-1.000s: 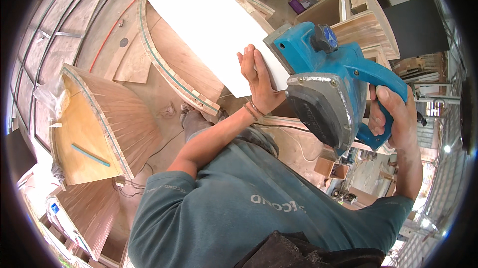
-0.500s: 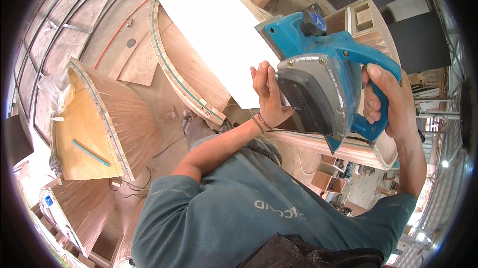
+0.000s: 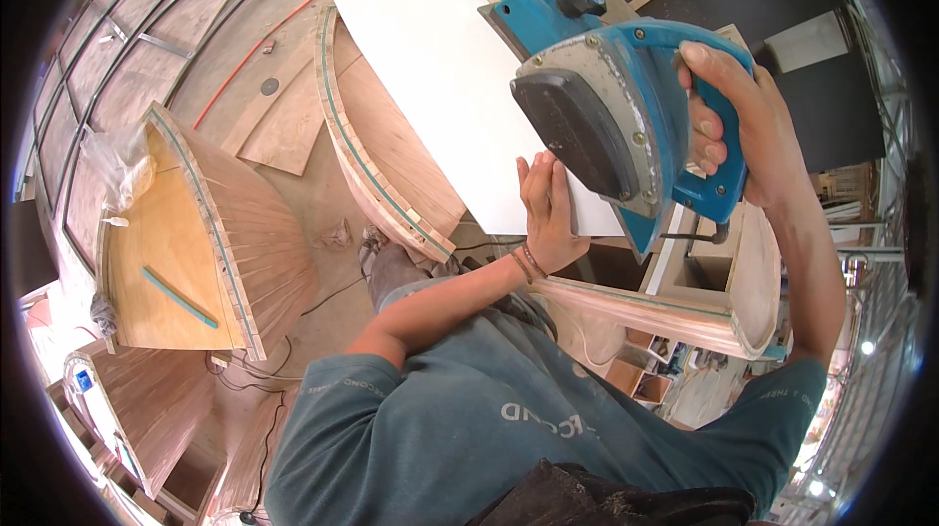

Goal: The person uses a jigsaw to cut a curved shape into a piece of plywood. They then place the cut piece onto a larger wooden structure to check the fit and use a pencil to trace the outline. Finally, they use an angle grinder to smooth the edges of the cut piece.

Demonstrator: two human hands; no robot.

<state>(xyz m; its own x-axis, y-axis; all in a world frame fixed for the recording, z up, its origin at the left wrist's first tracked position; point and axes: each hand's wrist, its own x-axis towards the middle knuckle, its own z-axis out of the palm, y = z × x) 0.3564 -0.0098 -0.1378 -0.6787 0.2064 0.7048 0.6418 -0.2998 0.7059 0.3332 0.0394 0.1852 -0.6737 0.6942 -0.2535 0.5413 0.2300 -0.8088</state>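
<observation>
My right hand [image 3: 729, 120] is wrapped round the rear handle of a blue electric planer [image 3: 641, 135]. The planer sits over the right-hand edge of a white board [image 3: 430, 66], tilted, with its dark side cover facing me. Whether its sole touches the board is hidden. At the board's near edge my left hand [image 3: 553, 218] lies with its fingers stretched out flat on the white surface, close beside the planer's cover. The left thumb is hard to make out. Below the board shows a curved wooden frame [image 3: 636, 303] with open compartments.
To the left stand curved wooden cabinet pieces, one with a yellowish panel [image 3: 166, 252] bearing a teal strip [image 3: 180, 297]. Another curved piece [image 3: 377, 135] leans close to my foot. Cables [image 3: 264, 370] and an orange cord [image 3: 256, 52] run over the floor. Dark panels [image 3: 822, 96] are at the far right.
The planer and my right hand have moved away from me and a little left, and the planer's tilt has changed. My left hand has slid slightly right along the board's near edge.
</observation>
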